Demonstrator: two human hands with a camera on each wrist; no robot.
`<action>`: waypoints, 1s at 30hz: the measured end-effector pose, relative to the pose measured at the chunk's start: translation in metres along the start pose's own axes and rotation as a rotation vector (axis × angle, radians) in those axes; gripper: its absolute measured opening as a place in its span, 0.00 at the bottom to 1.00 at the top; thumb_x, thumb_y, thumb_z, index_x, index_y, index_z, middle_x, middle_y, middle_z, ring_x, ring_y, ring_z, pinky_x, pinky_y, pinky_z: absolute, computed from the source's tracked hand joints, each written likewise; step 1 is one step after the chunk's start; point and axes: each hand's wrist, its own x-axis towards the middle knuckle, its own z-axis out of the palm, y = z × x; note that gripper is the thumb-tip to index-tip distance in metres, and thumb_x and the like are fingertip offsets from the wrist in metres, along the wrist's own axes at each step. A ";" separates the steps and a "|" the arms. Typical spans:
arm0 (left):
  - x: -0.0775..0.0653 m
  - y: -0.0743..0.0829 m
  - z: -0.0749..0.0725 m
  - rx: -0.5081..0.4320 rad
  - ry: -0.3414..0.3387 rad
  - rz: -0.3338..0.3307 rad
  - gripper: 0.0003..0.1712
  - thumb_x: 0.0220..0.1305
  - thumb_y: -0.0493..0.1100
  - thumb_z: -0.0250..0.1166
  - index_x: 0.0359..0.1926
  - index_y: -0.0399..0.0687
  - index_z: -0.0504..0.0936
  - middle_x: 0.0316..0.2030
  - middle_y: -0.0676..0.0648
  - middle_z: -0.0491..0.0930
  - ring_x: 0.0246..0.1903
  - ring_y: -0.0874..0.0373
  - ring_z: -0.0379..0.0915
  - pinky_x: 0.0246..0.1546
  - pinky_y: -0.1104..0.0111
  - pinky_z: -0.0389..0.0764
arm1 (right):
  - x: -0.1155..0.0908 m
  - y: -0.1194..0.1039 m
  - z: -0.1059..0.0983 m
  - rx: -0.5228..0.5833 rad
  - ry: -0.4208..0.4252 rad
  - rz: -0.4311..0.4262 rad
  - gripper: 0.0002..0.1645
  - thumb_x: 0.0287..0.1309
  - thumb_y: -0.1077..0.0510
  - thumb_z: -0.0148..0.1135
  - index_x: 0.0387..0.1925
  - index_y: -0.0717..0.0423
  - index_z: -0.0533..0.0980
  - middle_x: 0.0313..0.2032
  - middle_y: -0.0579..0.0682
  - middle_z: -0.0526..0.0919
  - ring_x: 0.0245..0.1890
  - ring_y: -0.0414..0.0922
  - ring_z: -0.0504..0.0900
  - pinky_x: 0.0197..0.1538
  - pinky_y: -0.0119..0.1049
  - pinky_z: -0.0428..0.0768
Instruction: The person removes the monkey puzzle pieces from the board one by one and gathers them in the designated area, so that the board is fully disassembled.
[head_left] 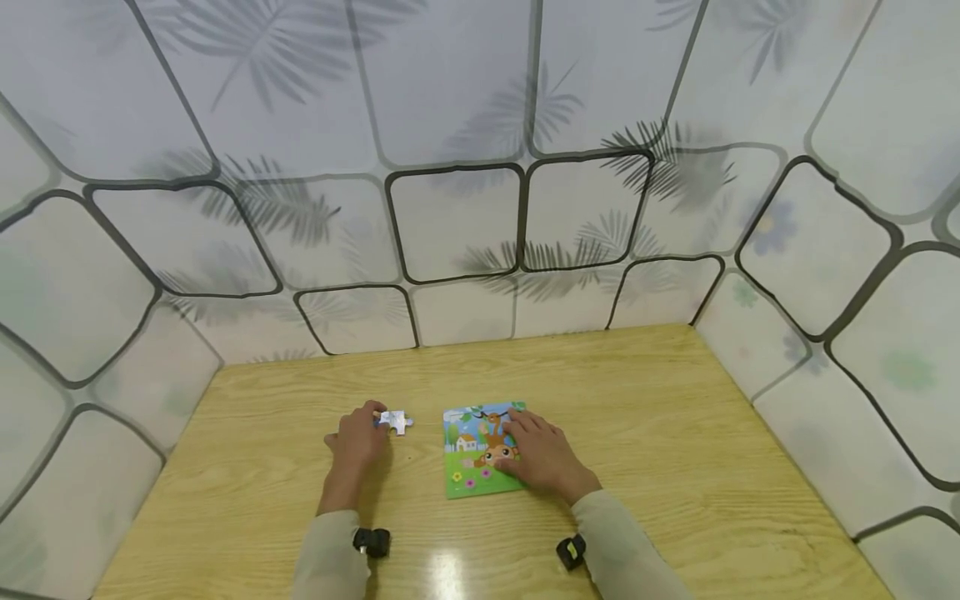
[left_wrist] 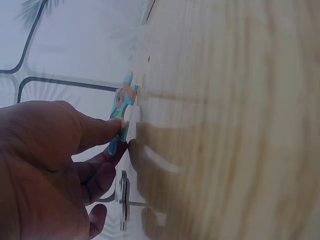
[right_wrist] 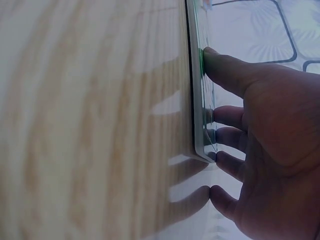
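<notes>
My left hand (head_left: 358,442) pinches a jigsaw puzzle piece (head_left: 395,421) between thumb and fingers, left of the puzzle board. Glare whitens the piece in the head view; in the left wrist view its blue, brown and green face (left_wrist: 122,100) shows, tilted close to the tabletop. A second flat piece (left_wrist: 123,200) lies by the lower fingers there, hidden in the head view. The square puzzle board (head_left: 465,467) has a monkey hanging upside down, a house and flowers. On its right side rests my right hand (head_left: 543,450), thumb and several fingertips touching the picture face (right_wrist: 204,100).
Both hands work over a light wooden table (head_left: 637,400). Pale fabric walls (head_left: 465,225) with dark outlines and leaf prints rise at its back and sides. Each wrist wears a black strap device (head_left: 371,542).
</notes>
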 end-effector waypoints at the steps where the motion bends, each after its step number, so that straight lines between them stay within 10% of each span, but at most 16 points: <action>1: 0.001 -0.001 0.000 0.017 -0.002 -0.005 0.19 0.67 0.42 0.57 0.58 0.43 0.73 0.53 0.35 0.77 0.56 0.34 0.68 0.50 0.35 0.61 | 0.000 0.000 0.000 0.001 0.003 -0.001 0.38 0.61 0.35 0.58 0.65 0.51 0.68 0.72 0.52 0.60 0.72 0.55 0.59 0.65 0.61 0.64; 30: 0.001 -0.006 -0.001 0.044 -0.021 0.047 0.20 0.66 0.48 0.60 0.56 0.46 0.77 0.57 0.35 0.72 0.58 0.35 0.63 0.49 0.37 0.63 | 0.000 0.003 0.000 0.021 0.027 -0.056 0.37 0.61 0.39 0.61 0.63 0.57 0.69 0.71 0.56 0.63 0.71 0.57 0.61 0.68 0.56 0.64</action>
